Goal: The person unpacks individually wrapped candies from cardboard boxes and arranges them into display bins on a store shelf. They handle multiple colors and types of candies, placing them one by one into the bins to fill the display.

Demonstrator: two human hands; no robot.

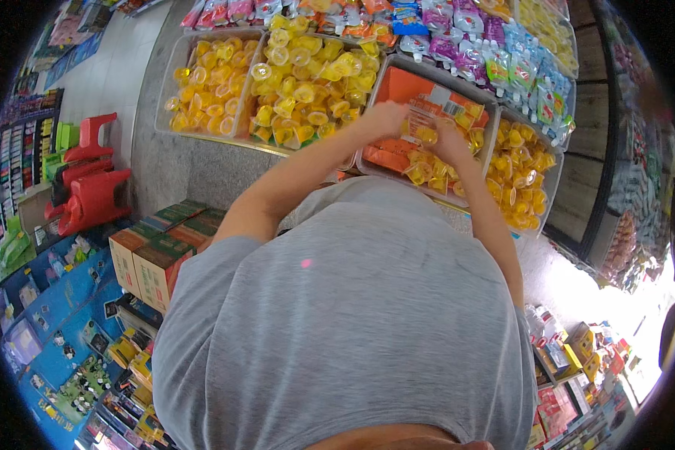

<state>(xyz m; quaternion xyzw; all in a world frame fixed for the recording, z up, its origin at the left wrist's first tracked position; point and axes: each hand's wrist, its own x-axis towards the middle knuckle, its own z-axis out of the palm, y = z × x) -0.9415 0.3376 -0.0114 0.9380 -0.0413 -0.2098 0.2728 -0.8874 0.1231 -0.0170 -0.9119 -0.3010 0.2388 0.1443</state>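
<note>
Both my hands are over a clear plastic bin [490, 135] that holds an orange printed package [399, 87] and yellow jelly cups [420, 171]. My left hand [389, 119] is at the package's left part, its fingers blurred. To its right, my right hand [449, 140] reaches down, its fingertips close to a yellow jelly cup [426, 134]. Whether either hand grips the cup or the package cannot be told. More jelly cups lie at the right and lower edges of the package.
Bins of yellow jelly cups [309, 84] stand to the left, another [517, 169] to the right. Behind lie spouted pouches [467, 56]. Cardboard cartons [157, 253] and red plastic stools [95, 191] stand at the left. Stocked shelves line both sides.
</note>
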